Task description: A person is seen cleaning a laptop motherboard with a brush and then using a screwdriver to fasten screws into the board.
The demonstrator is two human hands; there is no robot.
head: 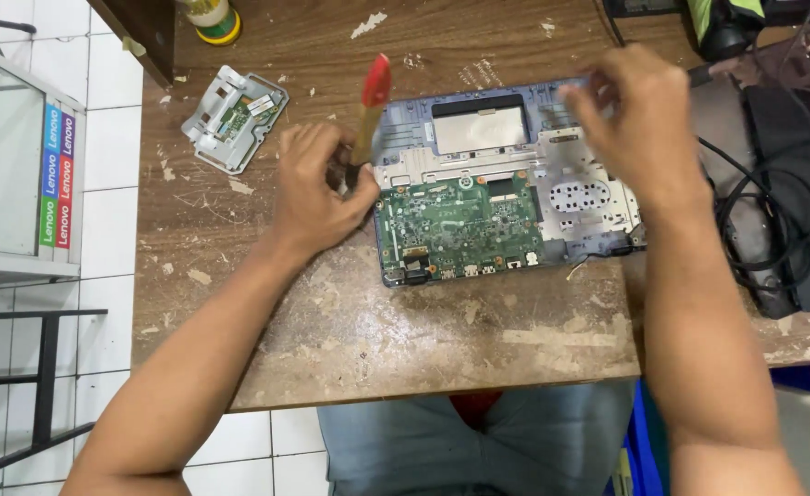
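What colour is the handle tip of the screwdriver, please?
Red, on the wooden-shafted screwdriver handle, seen in the head view.

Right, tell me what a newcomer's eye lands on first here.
First the opened laptop base in the middle of the worn wooden table, its green circuit board bare. The left hand grips a screwdriver with a red-tipped handle at the base's left edge, and the right hand rests over its far right corner. A loose grey bracket lies to the upper left.

Single head view, looking steeply down, close over worn wooden table (377,340).
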